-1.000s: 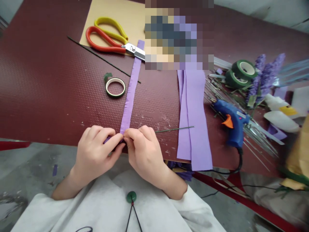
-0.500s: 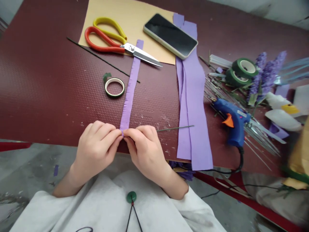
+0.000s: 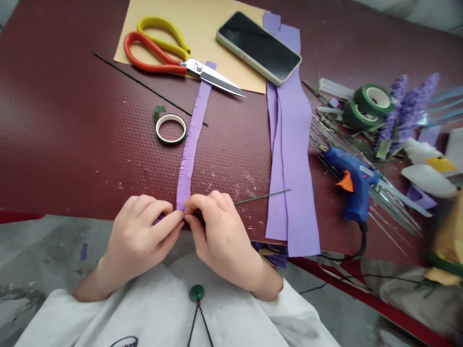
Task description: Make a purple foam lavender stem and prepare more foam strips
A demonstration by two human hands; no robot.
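Note:
A narrow purple crepe paper strip [image 3: 188,154], its left edge cut into a fringe, runs down the table to my fingertips. My left hand [image 3: 142,236] is closed in a pinch at the strip's near end, and a bit of purple shows between its fingers. Pressed up close beside it, my right hand [image 3: 224,236] is closed on a thin green wire stem [image 3: 262,196], which sticks out to the right. The fingers hide where paper and wire meet. Across the strip's far end lie scissors [image 3: 197,67] with red and yellow handles.
Left of the strip lies a roll of green tape [image 3: 171,129], near a dark wire [image 3: 141,83]. A phone [image 3: 258,48] rests on tan paper [image 3: 231,72] and wide purple sheets [image 3: 296,168]. Rightward are a blue glue gun [image 3: 352,178], tape rolls [image 3: 374,99] and purple flowers [image 3: 408,106].
Both hands have come slightly nearer my body, drawing the strip's near end with them. My left fingers have shifted, and some purple now shows between them. The view has tilted slightly.

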